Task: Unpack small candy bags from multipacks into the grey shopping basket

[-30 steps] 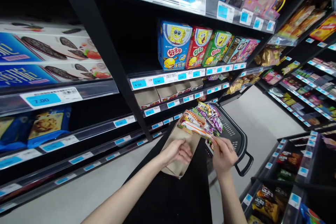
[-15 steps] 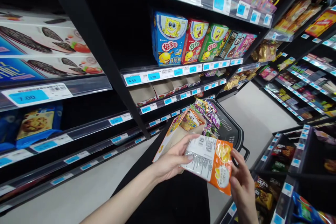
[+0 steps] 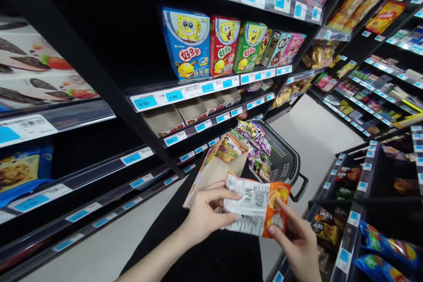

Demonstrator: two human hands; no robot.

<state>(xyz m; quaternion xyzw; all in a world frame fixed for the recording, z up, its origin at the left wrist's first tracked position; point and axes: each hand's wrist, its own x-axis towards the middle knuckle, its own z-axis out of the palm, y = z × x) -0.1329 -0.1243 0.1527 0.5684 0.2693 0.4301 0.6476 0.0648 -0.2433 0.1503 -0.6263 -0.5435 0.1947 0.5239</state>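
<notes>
An orange and white snack packet (image 3: 253, 202) is held level between both hands, its printed back facing up. My left hand (image 3: 209, 211) pinches the white end between thumb and fingers. On the orange end, my right hand (image 3: 294, 233) has its thumb and fingers closed. Just beyond the left hand lies an open cardboard display box (image 3: 211, 169) with a snack packet (image 3: 228, 147) inside it at the far end. Behind that, several purple and green packets (image 3: 259, 145) fill one side of a dark shopping basket (image 3: 282, 158).
A black shelf unit (image 3: 109, 114) with price tags runs along the left. Boxed snacks (image 3: 188, 46) and open cartons (image 3: 190, 108) stand on it. Lower shelves at right hold blue packets (image 3: 388, 240). Pale floor (image 3: 304, 119) shows beyond the basket.
The view has shifted right. My left hand has moved its grip on the packet's white end, and my right hand now closes further over the orange end. The packet lies more level.
</notes>
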